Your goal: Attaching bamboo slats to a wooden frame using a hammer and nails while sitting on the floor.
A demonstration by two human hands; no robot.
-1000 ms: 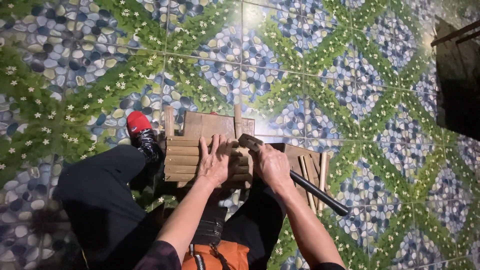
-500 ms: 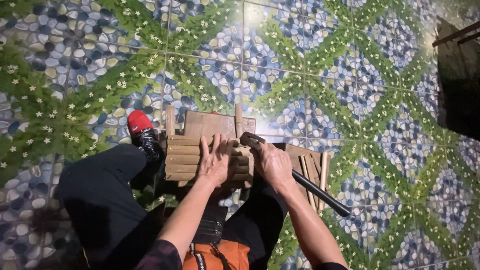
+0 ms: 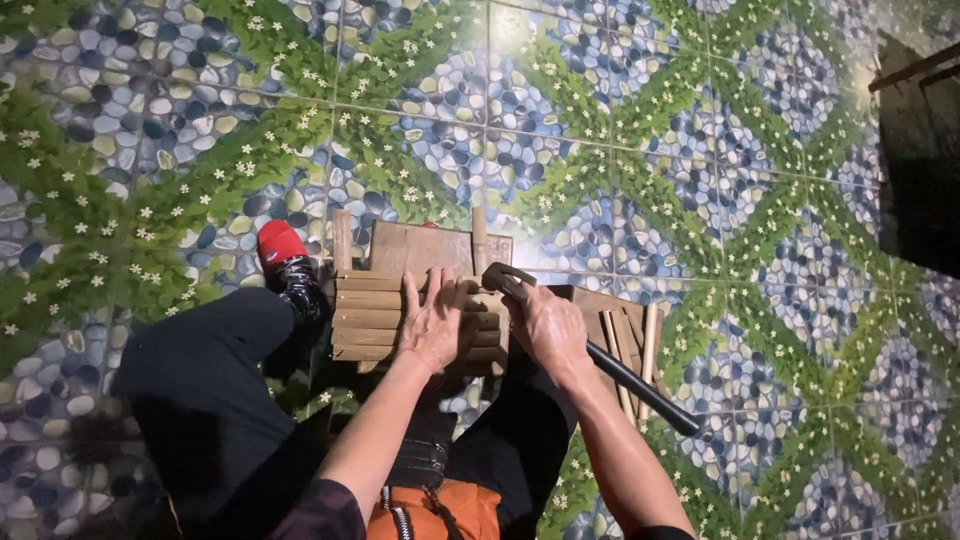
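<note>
The left hand (image 3: 435, 325) lies flat, fingers spread, pinning the slatted wooden frame (image 3: 400, 318). The right hand (image 3: 548, 332) grips a hammer (image 3: 600, 360) near its head. Nailing looks underway; next needs a steady, aimed tap.

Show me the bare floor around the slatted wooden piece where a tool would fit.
Free: tiles beyond the slatted piece, and tiles right of the loose sticks. Crowded: left hand on the slats, right hand with hammer, shoe at left.
</note>
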